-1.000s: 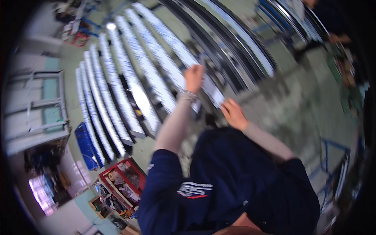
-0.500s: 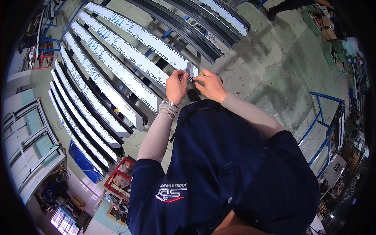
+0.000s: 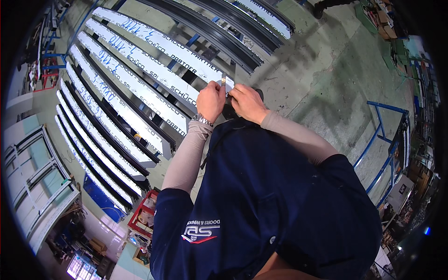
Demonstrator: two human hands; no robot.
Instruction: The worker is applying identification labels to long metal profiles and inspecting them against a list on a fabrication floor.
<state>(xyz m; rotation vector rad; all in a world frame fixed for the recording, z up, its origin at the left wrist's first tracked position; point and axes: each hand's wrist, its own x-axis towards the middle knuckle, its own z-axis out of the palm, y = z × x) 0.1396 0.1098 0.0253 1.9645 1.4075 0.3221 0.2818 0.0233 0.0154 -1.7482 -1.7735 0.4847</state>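
This was a workshop: long profiles (image 3: 161, 39) in white film lay side by side across the upper left of the frame, a blue metal rack (image 3: 387, 107) stood at the right, a gridded metal frame (image 3: 37, 179) leaned at the left, and stains marked the greenish bare floor (image 3: 336, 93).
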